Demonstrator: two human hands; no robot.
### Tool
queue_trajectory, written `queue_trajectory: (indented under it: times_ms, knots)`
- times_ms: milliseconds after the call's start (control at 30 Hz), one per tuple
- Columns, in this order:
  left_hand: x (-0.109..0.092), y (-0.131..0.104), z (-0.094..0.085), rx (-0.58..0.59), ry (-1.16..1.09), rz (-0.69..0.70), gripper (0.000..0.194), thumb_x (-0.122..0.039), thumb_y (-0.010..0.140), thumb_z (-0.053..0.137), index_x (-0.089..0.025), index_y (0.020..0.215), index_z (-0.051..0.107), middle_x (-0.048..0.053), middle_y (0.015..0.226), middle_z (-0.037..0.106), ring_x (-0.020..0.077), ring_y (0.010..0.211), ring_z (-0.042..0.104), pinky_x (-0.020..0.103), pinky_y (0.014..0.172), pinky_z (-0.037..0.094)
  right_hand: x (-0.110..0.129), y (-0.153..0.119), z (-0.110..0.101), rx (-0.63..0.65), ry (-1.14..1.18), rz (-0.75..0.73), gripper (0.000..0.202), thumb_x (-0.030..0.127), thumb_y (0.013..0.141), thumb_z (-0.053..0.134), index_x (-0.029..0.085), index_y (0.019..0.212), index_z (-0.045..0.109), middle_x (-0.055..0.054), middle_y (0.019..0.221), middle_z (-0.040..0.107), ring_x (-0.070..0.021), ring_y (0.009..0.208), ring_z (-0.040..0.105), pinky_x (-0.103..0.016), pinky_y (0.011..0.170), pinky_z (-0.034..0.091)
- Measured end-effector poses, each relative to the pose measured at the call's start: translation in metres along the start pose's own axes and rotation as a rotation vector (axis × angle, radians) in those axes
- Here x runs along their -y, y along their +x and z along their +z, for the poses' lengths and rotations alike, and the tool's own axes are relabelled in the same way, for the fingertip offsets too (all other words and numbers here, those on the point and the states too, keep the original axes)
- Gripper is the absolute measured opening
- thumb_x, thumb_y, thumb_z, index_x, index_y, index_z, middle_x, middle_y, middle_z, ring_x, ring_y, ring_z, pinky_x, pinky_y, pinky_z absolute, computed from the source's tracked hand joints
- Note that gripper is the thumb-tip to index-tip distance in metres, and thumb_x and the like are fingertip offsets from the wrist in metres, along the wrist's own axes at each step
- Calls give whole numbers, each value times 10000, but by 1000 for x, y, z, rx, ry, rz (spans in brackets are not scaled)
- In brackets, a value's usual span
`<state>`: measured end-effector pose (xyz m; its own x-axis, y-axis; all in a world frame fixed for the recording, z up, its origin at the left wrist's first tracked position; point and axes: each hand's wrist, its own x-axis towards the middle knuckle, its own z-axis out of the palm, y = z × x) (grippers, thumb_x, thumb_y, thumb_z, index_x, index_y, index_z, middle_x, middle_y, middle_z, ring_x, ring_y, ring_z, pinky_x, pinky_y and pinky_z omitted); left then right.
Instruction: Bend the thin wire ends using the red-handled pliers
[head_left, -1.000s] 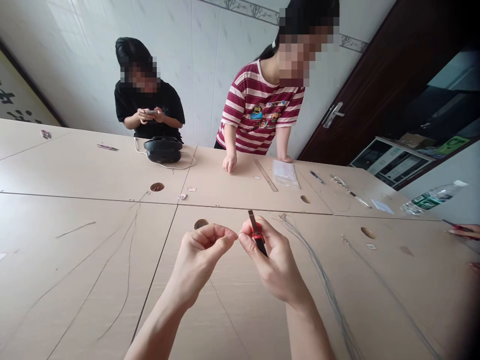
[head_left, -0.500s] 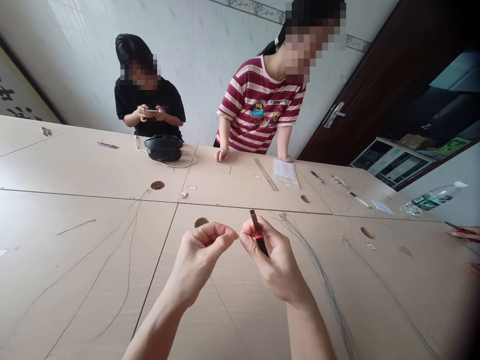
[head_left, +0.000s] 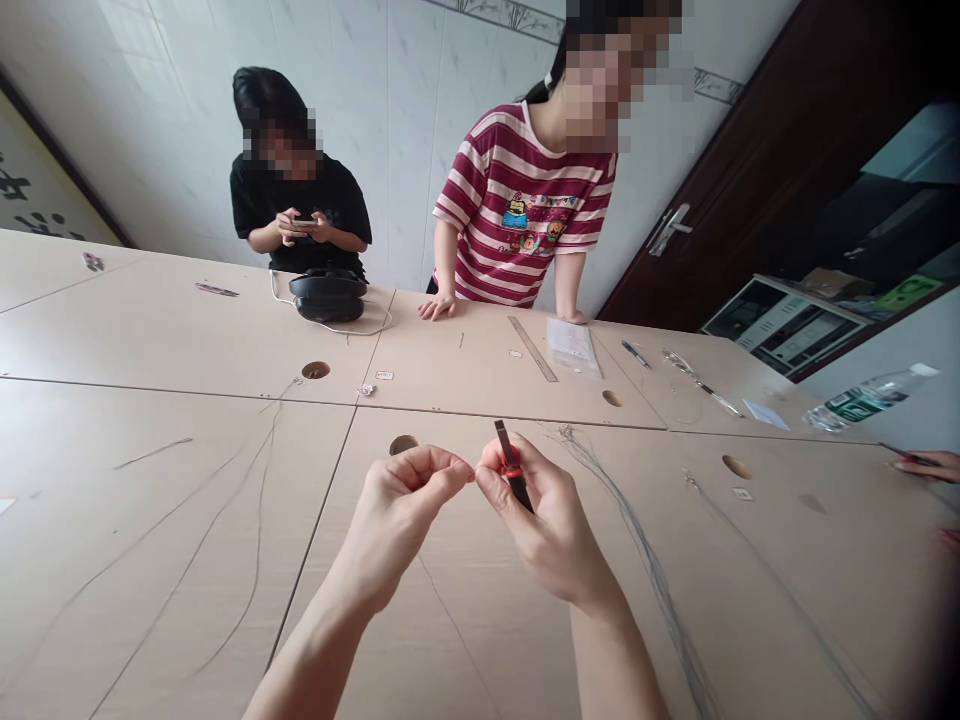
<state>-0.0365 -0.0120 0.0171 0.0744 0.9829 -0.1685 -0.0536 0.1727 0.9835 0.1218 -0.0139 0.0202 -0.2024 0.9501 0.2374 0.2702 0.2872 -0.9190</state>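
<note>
My left hand is closed, thumb and forefinger pinched at the end of a thin cord that runs down below it over the table. My right hand has its fingers wrapped round a small hand tool with red and black parts; a dark flat metal end points up and away from me. Its exact kind is unclear. The thumb and forefinger tips of both hands meet or nearly meet, and what lies between them is too small to make out.
A bundle of grey cords lies right of my hands, and loose cords lie left. Across the table are a ruler, a plastic bag, a black device and two people. A bottle stands tilted in view at right.
My right hand and its tool have shifted slightly left; my left hand stays almost still. Across the table, the striped-shirt person's hand has flattened onto the tabletop.
</note>
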Motion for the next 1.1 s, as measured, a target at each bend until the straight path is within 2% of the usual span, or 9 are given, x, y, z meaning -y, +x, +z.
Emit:
queue_trajectory:
  times_ms: [300,533,700,933,1000,1100]
  knots:
    - [7,9,-2,-24,-29,-73,253,-405,789,641,-184,672,602,-84,521,217,88,522,134,264,518,125,-12,6,2,0,9,72,173,393,928,569,223,896,565,7,774,538,-132,650,467,-264,598,376]
    - [11,20,-2,-49,-6,-110,256,-409,778,638,-178,682,586,-90,528,206,90,530,131,275,536,108,-27,19,4,28,-14,92,212,410,927,554,212,852,558,31,703,478,-119,594,396,-257,565,333]
    - [9,25,-3,-67,-13,-116,269,-407,772,649,-179,662,556,-100,518,192,82,521,127,263,544,145,-33,29,3,61,-9,102,231,429,926,551,211,847,551,46,669,431,-115,575,363,-254,549,314]
    - [8,47,-3,-51,-16,-80,248,-399,779,654,-166,711,599,-98,526,198,79,518,133,252,520,128,-40,46,2,70,27,88,237,434,942,532,208,870,530,47,690,412,-109,591,362,-247,563,326]
    - [9,52,-5,-50,11,-49,240,-399,789,644,-167,730,622,-89,536,233,79,512,169,243,506,148,-42,49,3,67,30,90,241,437,946,528,209,869,529,49,688,410,-105,584,357,-244,560,326]
    - [10,55,-7,-70,94,33,211,-371,813,604,-177,734,631,-64,560,369,79,503,278,230,485,210,-45,52,4,44,45,101,248,443,941,539,211,854,524,49,680,405,-106,582,352,-243,551,324]
